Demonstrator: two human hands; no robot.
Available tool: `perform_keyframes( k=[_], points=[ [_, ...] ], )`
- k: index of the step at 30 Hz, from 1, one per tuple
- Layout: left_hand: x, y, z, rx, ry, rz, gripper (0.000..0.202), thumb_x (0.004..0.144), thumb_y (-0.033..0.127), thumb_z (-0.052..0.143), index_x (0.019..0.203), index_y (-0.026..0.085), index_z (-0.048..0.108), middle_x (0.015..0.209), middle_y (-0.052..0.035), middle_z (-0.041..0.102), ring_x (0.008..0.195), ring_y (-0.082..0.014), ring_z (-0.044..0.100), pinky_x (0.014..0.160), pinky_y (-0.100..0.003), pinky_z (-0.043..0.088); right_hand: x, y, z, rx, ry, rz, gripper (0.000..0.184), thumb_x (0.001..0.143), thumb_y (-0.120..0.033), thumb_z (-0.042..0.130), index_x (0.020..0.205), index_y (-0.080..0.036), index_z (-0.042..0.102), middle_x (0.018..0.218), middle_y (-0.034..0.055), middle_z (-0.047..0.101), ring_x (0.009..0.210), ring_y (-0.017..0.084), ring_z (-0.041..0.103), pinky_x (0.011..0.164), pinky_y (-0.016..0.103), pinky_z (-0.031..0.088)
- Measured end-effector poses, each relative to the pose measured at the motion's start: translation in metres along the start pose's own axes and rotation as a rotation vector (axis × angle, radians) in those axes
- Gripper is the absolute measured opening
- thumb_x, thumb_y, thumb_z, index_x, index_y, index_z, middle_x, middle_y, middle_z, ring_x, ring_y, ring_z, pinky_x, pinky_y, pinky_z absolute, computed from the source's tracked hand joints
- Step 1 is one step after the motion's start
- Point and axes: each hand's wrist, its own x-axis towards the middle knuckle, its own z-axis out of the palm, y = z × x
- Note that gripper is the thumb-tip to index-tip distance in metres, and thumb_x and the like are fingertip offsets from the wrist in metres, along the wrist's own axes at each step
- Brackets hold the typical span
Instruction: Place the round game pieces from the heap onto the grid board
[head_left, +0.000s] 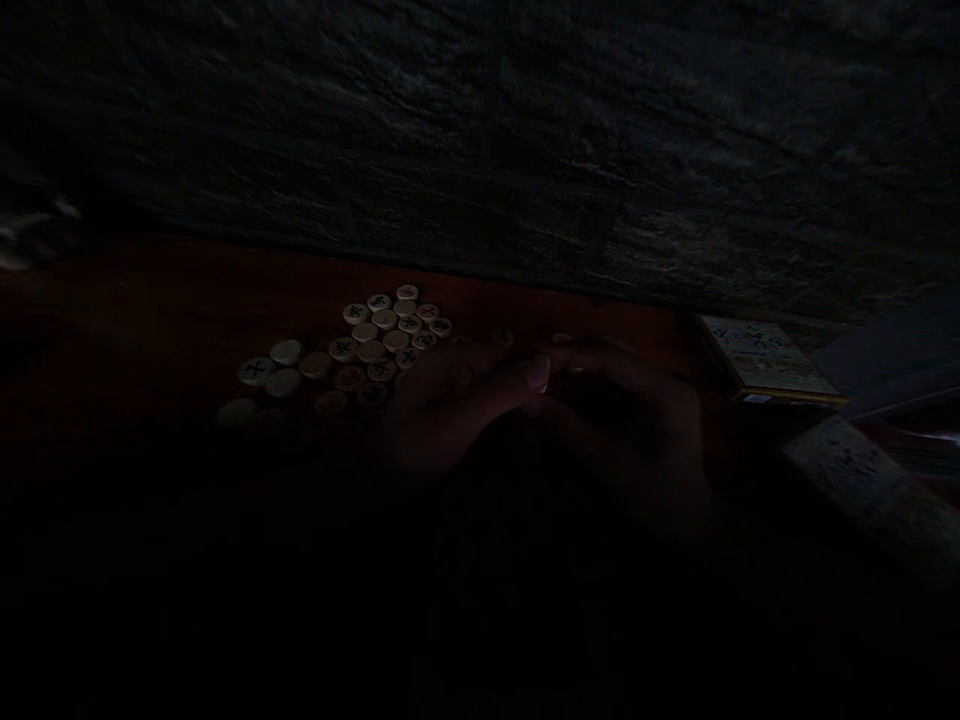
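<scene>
The view is very dark. My left hand (457, 405) and my right hand (645, 410) meet above the table, fingertips touching. Both are closed in a pinch, and a small pale spot shows between the fingers; what it belongs to is too dark to make out. Left of my left hand lies a cluster of round Chinese chess pieces (370, 351), several with dark or red characters and several with plain faces up. Just beyond my fingers are a dim piece (502, 338) and another piece (562, 338), partly covered by my right hand.
A reddish wooden table (180, 300) runs along a rough stone wall (450, 130). To the right lies a flat box (772, 355) with writing on top, and nearer, a second printed flat thing (862, 480). Something pale and blurred (34, 230) shows at the far left. Deep shadow hides the foreground.
</scene>
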Motion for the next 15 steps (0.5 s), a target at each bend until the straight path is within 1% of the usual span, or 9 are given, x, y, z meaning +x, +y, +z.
perform_keyframes(
  k=[4, 8, 11, 13, 15],
  points=[
    [-0.0009, -0.0011, 0.0015, -0.041, -0.001, -0.029, 0.026, 0.092, 0.045, 0.075, 0.083, 0.022, 0.081, 0.084, -0.0027, 0.081, 0.087, -0.0209, 0.078, 0.083, -0.031, 0.060, 0.0002, -0.0013, 0.0003, 0.015, -0.008, 0.023, 0.033, 0.088, -0.016, 0.083, 0.117, -0.030, 0.078, 0.118, 0.0015, 0.078, 0.110, 0.019, 0.074, 0.094, 0.035, 0.060],
    [0.0012, -0.0029, 0.0002, 0.038, 0.039, -0.014, 0.027, 0.087, 0.048, 0.080, 0.086, 0.021, 0.082, 0.089, -0.0035, 0.081, 0.087, -0.0199, 0.077, 0.080, -0.028, 0.059, 0.0021, -0.0025, 0.0010, 0.019, -0.011, 0.034, 0.036, 0.085, -0.017, 0.085, 0.118, -0.029, 0.077, 0.114, 0.0013, 0.079, 0.105, 0.018, 0.075, 0.091, 0.033, 0.061],
    [0.0020, -0.0021, -0.0023, 0.068, 0.020, -0.013, 0.030, 0.085, 0.050, 0.082, 0.087, 0.021, 0.082, 0.093, -0.0048, 0.082, 0.091, -0.0221, 0.077, 0.081, -0.029, 0.059, 0.0021, -0.0017, 0.0007, 0.025, 0.000, 0.037, 0.031, 0.084, -0.017, 0.086, 0.112, -0.027, 0.078, 0.108, 0.0009, 0.079, 0.101, 0.018, 0.076, 0.087, 0.031, 0.061],
    [0.0018, -0.0009, -0.0041, 0.076, 0.017, -0.008, 0.030, 0.084, 0.050, 0.082, 0.089, 0.021, 0.082, 0.097, -0.0052, 0.083, 0.096, -0.0234, 0.078, 0.083, -0.030, 0.060, 0.0012, -0.0008, 0.0003, 0.020, 0.002, 0.038, 0.026, 0.085, -0.018, 0.086, 0.108, -0.027, 0.078, 0.106, 0.0008, 0.078, 0.100, 0.018, 0.075, 0.087, 0.032, 0.061],
    [0.0015, 0.0000, -0.0050, 0.090, 0.012, -0.028, 0.029, 0.085, 0.051, 0.081, 0.089, 0.022, 0.082, 0.097, -0.0049, 0.083, 0.096, -0.0236, 0.078, 0.083, -0.030, 0.060, -0.0001, -0.0004, 0.0002, 0.019, 0.004, 0.039, 0.025, 0.086, -0.019, 0.085, 0.107, -0.028, 0.078, 0.107, 0.0010, 0.078, 0.100, 0.019, 0.075, 0.088, 0.034, 0.061]
  ],
)
